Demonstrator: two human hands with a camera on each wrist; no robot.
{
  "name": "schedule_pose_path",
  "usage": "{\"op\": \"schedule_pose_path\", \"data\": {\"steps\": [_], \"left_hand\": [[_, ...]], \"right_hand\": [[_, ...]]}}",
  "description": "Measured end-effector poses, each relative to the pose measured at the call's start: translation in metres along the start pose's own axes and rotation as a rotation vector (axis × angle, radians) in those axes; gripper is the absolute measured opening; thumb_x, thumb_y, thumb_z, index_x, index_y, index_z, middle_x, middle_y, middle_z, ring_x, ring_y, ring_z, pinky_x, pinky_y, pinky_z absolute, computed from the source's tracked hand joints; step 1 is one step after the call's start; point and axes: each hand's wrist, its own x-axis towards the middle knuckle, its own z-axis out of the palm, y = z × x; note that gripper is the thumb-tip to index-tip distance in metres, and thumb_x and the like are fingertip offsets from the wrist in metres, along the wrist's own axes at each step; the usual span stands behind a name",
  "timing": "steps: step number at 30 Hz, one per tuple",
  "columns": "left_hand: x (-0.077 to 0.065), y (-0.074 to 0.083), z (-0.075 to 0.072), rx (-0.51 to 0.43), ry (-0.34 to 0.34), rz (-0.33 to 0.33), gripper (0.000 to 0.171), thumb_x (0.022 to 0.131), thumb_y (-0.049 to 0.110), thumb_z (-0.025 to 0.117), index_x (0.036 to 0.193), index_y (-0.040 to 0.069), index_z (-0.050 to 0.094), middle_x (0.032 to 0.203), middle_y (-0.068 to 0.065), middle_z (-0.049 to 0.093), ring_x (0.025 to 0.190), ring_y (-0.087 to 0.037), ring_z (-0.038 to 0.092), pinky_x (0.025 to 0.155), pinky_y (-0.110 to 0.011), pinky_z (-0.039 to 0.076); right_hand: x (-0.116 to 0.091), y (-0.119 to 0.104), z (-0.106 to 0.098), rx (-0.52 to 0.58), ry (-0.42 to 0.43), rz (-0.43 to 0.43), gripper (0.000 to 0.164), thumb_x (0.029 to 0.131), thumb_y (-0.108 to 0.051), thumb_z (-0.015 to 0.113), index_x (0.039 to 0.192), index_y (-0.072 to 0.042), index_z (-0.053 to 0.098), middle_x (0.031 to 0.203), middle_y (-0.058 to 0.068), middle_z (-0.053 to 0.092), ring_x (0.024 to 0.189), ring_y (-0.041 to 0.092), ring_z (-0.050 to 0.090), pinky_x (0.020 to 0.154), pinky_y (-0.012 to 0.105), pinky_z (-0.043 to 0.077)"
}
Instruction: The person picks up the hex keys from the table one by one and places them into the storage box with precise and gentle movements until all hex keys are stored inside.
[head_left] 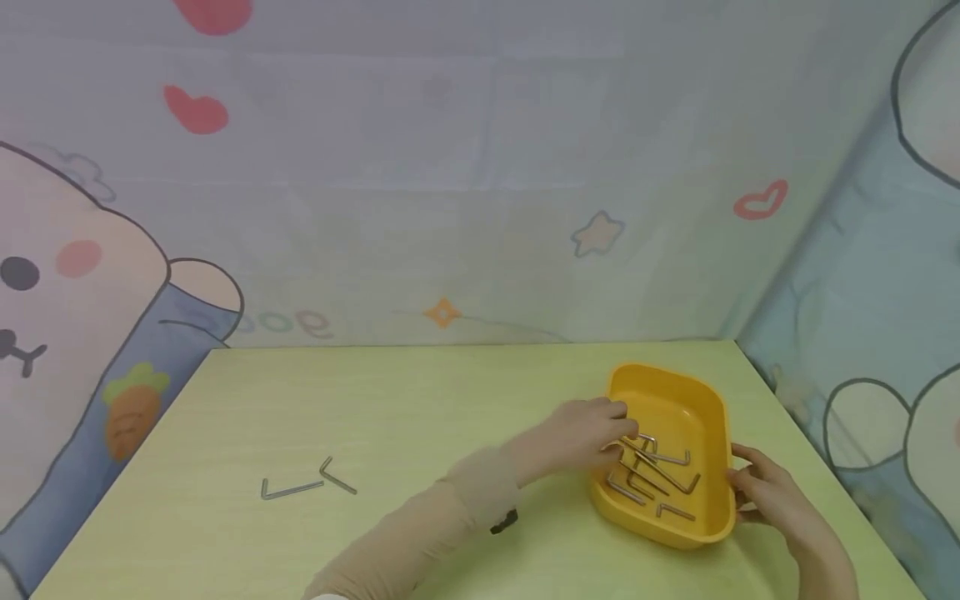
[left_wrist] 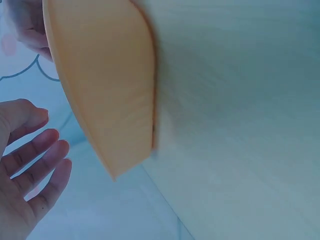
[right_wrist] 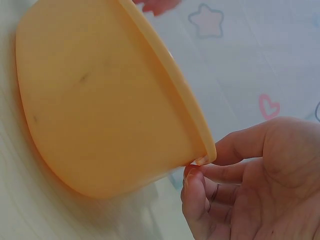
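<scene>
A yellow plastic tray point(head_left: 708, 408) sits at the right of the table, holding several metal L-shaped hex keys point(head_left: 677, 512). My left hand point(head_left: 581, 437) is at the tray's left side, its fingers over the rim in the head view. In the left wrist view, that hand point(left_wrist: 35, 160) has loosely bent, spread fingers with nothing between them. On the opposite side, my right hand point(head_left: 772, 496) grips the tray's rim. The right wrist view shows the right thumb and fingers pinching the tray's rim point(right_wrist: 192, 107) at a corner.
Two more hex keys lie at the left of the table, one long point(head_left: 292, 491) and one shorter point(head_left: 339, 479), close together. A printed cloth point(head_left: 480, 167) with hearts and cartoon animals hangs behind and beside the light green table point(head_left: 420, 400). A small black item point(head_left: 505, 522) shows by the left sleeve.
</scene>
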Motion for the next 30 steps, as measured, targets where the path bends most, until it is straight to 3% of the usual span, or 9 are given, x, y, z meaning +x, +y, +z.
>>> {"op": "schedule_pose_path", "data": {"steps": [10,19,30], "left_hand": [[-0.049,-0.003,-0.001,0.004,0.045,-0.05,0.021,0.09,0.025,0.063,0.112,0.024,0.066,0.098,0.01,0.061,0.083,-0.004,0.055,0.067,-0.012,0.042],[-0.074,-0.008,-0.006,-0.021,0.052,-0.099,0.02,0.09,0.024,0.065,0.11,0.023,0.067,0.096,0.009,0.061,0.084,-0.005,0.057,0.067,-0.013,0.043],[-0.104,-0.018,0.003,-0.041,0.065,-0.132,0.019,0.088,0.021,0.067,0.107,0.021,0.068,0.094,0.007,0.062,0.08,-0.007,0.057,0.065,-0.014,0.044]], "right_hand": [[0.0,0.002,0.0,0.008,0.003,0.015,0.058,0.101,-0.017,0.038,0.146,0.011,0.014,0.084,0.0,0.053,0.069,0.006,0.058,0.066,0.026,0.055],[0.001,0.0,0.001,0.001,0.0,0.011,0.059,0.101,-0.017,0.038,0.146,0.012,0.013,0.084,-0.001,0.054,0.069,0.006,0.057,0.065,0.026,0.055],[0.0,-0.001,0.001,-0.003,-0.004,0.007,0.057,0.102,-0.018,0.036,0.146,0.011,0.014,0.086,0.001,0.054,0.071,0.007,0.058,0.066,0.027,0.055]]}}
